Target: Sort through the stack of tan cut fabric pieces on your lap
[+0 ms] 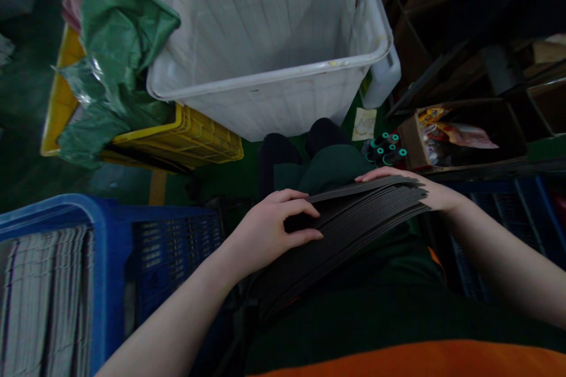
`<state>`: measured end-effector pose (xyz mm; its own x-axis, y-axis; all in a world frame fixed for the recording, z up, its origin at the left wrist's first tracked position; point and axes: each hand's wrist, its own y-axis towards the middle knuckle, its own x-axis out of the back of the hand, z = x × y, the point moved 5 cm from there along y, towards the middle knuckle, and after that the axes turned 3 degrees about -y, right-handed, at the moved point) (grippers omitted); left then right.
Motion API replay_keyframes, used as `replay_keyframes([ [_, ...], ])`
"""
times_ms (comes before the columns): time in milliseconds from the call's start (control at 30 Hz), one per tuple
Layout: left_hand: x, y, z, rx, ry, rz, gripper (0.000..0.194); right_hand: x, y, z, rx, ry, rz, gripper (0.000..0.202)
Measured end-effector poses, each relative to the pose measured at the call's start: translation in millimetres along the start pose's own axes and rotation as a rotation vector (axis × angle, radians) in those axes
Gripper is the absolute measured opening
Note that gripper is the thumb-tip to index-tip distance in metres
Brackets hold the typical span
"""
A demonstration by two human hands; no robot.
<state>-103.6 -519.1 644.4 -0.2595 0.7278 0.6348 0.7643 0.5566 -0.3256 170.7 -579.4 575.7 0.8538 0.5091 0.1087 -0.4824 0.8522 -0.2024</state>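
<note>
Lap-held stack of dark sheets (354,218), below white tub (274,41); left hand (269,230) fingers curled gripping its edge, right hand (415,185) cupped round the far end, keeping them squared

ahead of fingers (305,212): white tub (269,41) open, room above knees | left of them: blue crate (106,235), yellow crate (190,141) block | right of them: spools (387,150), carton (460,135) crowd floor | under them: sheet stack (354,218) fills lap

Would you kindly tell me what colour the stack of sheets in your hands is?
Dark grey, nearly black; the stack of sheets shows in the head view.
</note>
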Motion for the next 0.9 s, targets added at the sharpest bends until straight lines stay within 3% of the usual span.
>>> replay_keyframes([
  [900,-3.2,-3.2,-8.5,-0.018,0.081,0.008,0.022,-1.0,-0.1,3.1,0.005,-0.009,0.008,0.053],
])
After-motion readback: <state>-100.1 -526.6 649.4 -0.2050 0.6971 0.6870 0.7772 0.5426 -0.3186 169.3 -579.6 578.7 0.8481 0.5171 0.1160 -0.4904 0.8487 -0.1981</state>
